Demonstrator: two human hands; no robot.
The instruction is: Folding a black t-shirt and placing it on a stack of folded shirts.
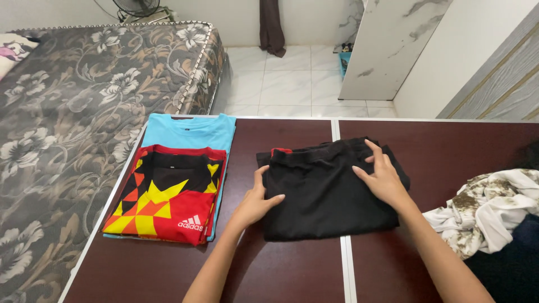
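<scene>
Both hands — left hand point(255, 203), right hand point(383, 177) — lie flat, fingers spread, on the black garment point(328, 193); folded shirts point(174, 188) left, crumpled cloth point(488, 210) right — edge-cropped.

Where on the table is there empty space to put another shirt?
Bare table shows behind the right hand, beyond the black folded garment, and along the near edge between the forearms. It is crowded at left by the stacked shirts and at right by the crumpled white cloth.

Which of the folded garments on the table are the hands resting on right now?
The black garment in the middle; both the left hand and right hand lie flat on it. The red and yellow shirt lies untouched.
</scene>
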